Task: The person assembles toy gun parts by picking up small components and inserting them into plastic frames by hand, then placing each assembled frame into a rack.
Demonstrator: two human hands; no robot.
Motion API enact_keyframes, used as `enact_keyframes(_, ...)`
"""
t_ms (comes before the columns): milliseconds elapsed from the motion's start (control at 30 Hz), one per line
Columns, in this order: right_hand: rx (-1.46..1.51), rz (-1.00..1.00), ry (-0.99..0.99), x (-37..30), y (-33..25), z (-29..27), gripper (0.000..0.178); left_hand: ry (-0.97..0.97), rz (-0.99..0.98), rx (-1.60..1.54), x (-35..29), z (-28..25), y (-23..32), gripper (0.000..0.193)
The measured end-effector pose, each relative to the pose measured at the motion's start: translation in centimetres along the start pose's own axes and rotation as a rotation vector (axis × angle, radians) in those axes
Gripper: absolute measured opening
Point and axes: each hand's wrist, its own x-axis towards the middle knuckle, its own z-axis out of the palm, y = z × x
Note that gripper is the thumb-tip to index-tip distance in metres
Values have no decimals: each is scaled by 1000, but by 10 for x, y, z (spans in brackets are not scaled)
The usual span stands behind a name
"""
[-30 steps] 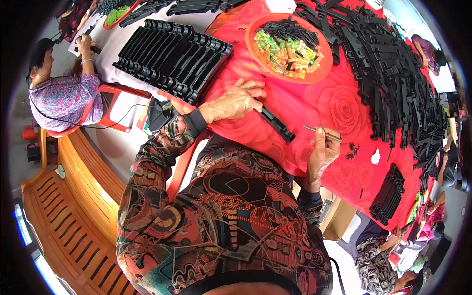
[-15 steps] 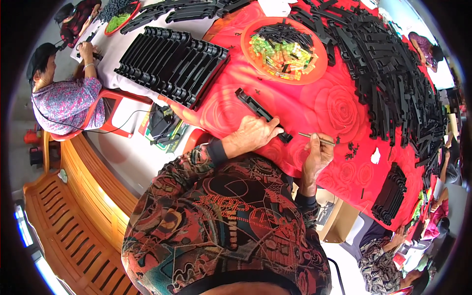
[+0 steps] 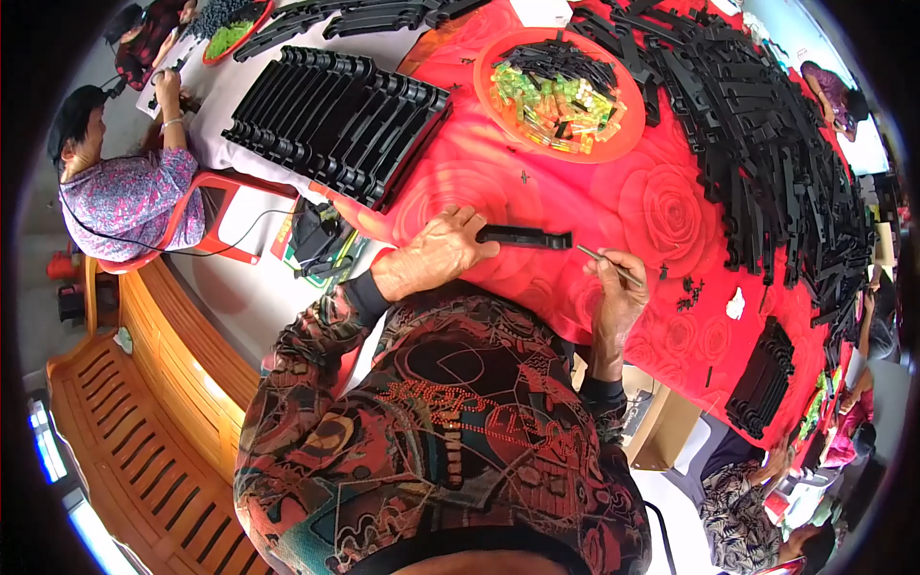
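Black plastic everywhere on this one. We're sitting at the desk (image 3: 613, 201) with its red rose-print cover, and our left hand (image 3: 436, 254) is pressing down on one long black strip (image 3: 524, 237), fingers curled over its near end and pinning it flat to the cloth. Our right hand (image 3: 618, 292) is pinching a thin metal tool (image 3: 609, 265) (looks like tweezers or a pick, hard to say), with its tip hovering just beside the strip's far end, not quite touching as far as we can tell.

Progress-wise, we're guessing we're nowhere near done. A neat row of black pieces (image 3: 340, 115) is standing stacked on the left side of the desk, and another small stack (image 3: 764, 379) is sitting off to the right, so those are probably the finished ones. But a huge loose heap of strips (image 3: 767, 144) is still lying across the far right of the desk, waiting. An orange tray (image 3: 628, 129) holding small green and yellow bits mixed with black parts is sitting just beyond the strip.

The strip itself is lying flat, long axis running left to right across our view, one end under our left fingers and the other pointing toward the tool.
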Motion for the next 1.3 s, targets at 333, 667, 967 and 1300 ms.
enact_keyframes(333, -95, 184, -168, 1, -6, 26, 12, 68, -97, -236, -12, 15, -9, 38)
enact_keyframes(667, -360, 159, -220, 5, -2, 52, 7, -6, -170, -250, -8, 13, -5, 41)
enact_keyframes(967, -439, 193, -218, 8, 5, 60, 6, 41, -204, -267, -6, 18, -1, 36)
enact_keyframes(1300, -387, 301, -262, 12, 1, 59, 7, 83, -201, -283, -6, 20, 0, 31)
